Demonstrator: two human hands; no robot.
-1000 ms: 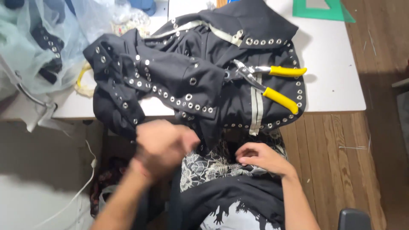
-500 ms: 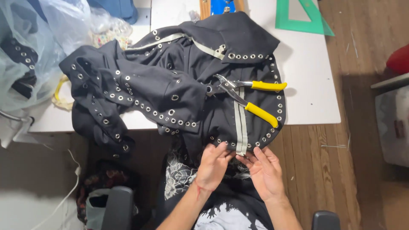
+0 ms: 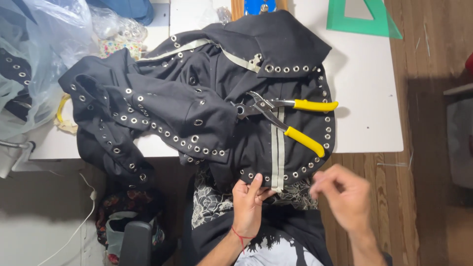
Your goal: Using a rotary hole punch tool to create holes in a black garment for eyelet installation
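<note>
The right hand [image 3: 345,199] has come off the black jacket [image 3: 217,98] and now floats beside it, blurry, so I cannot tell if it is holding anything. The left hand [image 3: 248,204] pinches the hem. The jacket lies on the white worktop [image 3: 364,98], dotted with silver rings. Yellow-handled pliers [image 3: 290,118] rest on it. A clear plastic bag [image 3: 29,64] holds dark cloth.

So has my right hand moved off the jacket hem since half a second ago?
Yes. The right hand has lifted off the hem and swung right, away from the grey stripe; it is blurred.
</note>
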